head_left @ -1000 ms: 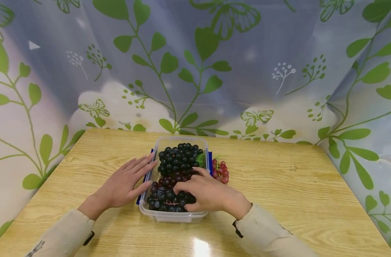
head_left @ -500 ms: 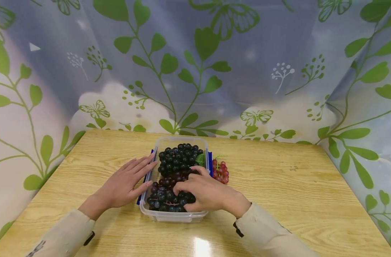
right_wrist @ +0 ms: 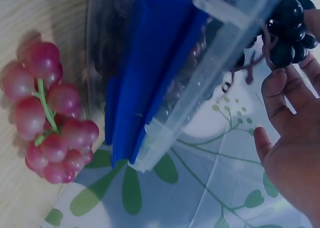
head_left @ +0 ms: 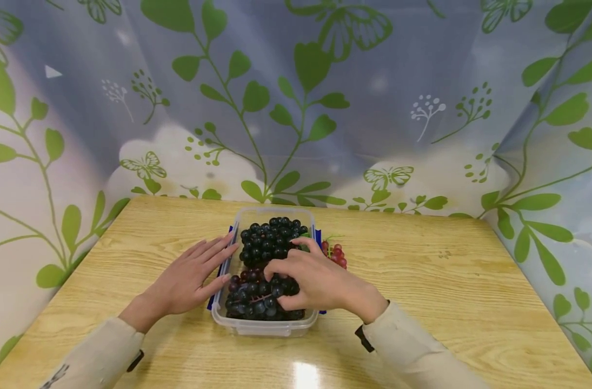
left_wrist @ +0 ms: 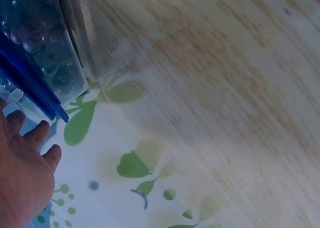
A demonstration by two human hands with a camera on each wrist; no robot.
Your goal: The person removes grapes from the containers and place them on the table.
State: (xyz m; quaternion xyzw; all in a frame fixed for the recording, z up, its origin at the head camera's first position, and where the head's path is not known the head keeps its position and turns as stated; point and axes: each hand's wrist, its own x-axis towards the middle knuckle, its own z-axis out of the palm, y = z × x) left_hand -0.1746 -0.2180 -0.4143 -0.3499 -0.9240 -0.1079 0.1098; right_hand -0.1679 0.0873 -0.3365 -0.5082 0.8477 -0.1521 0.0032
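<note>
A clear plastic box [head_left: 261,326] with blue side latches [right_wrist: 145,63] holds bunches of grapes. My right hand [head_left: 320,281] grips a black grape bunch [head_left: 257,309] at the box's near end. In the right wrist view this bunch and its brown stem show at the rim, by my fingertips. Behind it lie dark red grapes [head_left: 249,275], partly covered, and another black bunch [head_left: 266,243] fills the far end. My left hand [head_left: 184,278] lies with straight fingers against the box's left side; in the left wrist view its fingers are beside the blue latch [left_wrist: 30,78].
A small bunch of red grapes [right_wrist: 35,118] lies on the wooden table [head_left: 422,292], just right of the box. A curtain [head_left: 373,108] printed with green leaves hangs behind the table and along both sides.
My right hand has shifted slightly right and away from me, and the near black bunch has moved and turned with it. My left hand and the box stay in place.
</note>
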